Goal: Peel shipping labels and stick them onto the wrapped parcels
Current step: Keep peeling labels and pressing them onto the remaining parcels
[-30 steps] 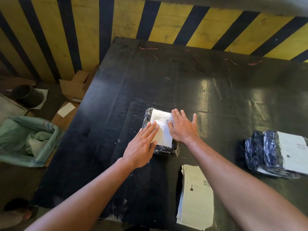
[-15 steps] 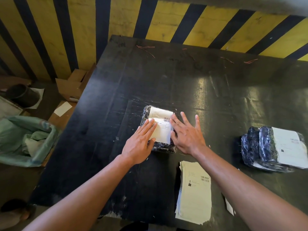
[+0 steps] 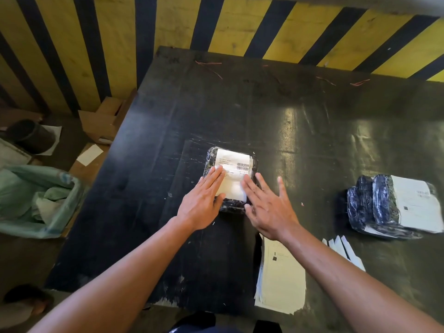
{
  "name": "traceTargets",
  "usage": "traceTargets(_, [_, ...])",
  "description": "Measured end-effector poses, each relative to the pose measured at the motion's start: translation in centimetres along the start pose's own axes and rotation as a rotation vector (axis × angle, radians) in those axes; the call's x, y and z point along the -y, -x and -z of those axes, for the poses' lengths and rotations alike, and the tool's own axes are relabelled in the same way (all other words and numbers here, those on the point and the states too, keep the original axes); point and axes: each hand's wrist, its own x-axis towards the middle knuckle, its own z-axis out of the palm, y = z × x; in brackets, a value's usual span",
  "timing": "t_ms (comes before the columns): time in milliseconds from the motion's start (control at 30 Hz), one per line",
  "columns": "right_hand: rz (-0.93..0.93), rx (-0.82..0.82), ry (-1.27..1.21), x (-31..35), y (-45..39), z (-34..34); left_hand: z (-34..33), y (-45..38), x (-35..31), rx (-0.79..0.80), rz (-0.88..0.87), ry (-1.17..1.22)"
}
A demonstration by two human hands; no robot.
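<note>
A small parcel (image 3: pixel 211 157) in dark plastic wrap lies in the middle of the black table (image 3: pixel 300 131). A white shipping label (image 3: pixel 234 164) with a barcode covers its top. My left hand (image 3: pixel 204 200) lies flat on the label's left side, fingers together. My right hand (image 3: pixel 269 205) lies flat with fingers spread along the parcel's right edge, fingertips on the label. A stack of label sheets (image 3: pixel 281 282) rests near the table's front edge, partly under my right forearm. Two labelled wrapped parcels (image 3: pixel 394 205) sit at the right.
Strips of white backing paper (image 3: pixel 346 248) lie right of the sheet stack. On the floor to the left stand a green-lined waste bin (image 3: pixel 36 200), cardboard pieces (image 3: pixel 101 121) and a dark bucket (image 3: pixel 31 135). A yellow-and-black striped wall (image 3: pixel 240 25) rises behind the table.
Both hands have slid toward me along the label, uncovering its barcode end. My right hand's fingers have spread wider at the parcel's right edge.
</note>
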Motion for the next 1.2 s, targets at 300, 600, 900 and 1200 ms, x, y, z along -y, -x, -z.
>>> traceTargets(300, [0.077, -0.070, -0.044, 4.9, 0.7, -2.7, 0.3, -0.3, 0.1, 0.057, 0.028, 0.000])
traceTargets(600, [-0.013, -0.067, -0.072, 2.4, 1.8, -2.8, -0.8, 1.1, -1.8, 0.121, -0.044, -0.309])
traceTargets(900, [-0.007, -0.078, -0.100, 2.6, 1.9, -3.3, 0.3, 5.0, 1.0, 0.126, -0.101, -0.403])
traceTargets(1200, [-0.025, -0.072, -0.120, 2.4, 1.7, -3.3, 1.3, 2.1, -2.4, 0.088, -0.099, -0.298])
